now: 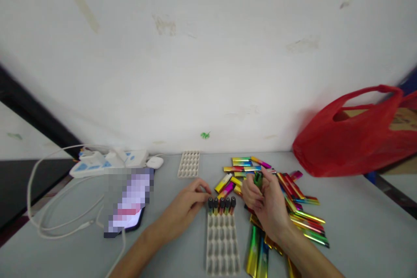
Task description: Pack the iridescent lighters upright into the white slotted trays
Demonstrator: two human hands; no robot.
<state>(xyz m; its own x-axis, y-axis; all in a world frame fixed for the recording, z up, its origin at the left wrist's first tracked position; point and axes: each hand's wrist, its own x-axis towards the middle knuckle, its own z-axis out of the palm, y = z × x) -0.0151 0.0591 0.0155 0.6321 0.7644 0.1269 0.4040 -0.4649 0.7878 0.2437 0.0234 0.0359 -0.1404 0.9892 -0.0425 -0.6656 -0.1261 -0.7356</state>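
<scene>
My left hand (185, 204) rests beside the upper left corner of a pale moulded tray (223, 247), its fingers bent and the thumb apart from them. Nothing shows between them; whether the fingertips touch the tray I cannot tell. A row of several black-tipped tubes (222, 205) stands upright in the tray's far end, and the nearer pockets hold nothing. To the right, my right hand (265, 202) is closed around a shiny green tube (258, 179), mostly hidden by the fingers. Beneath and around that hand lies a loose pile of shiny multicoloured tubes (293, 186).
A second pale tray (189, 164) lies near the wall. On the left are a phone (133, 204), a white power strip (110, 163) and looping white cables (65, 228). A red plastic bag (352, 139) stands at the back right.
</scene>
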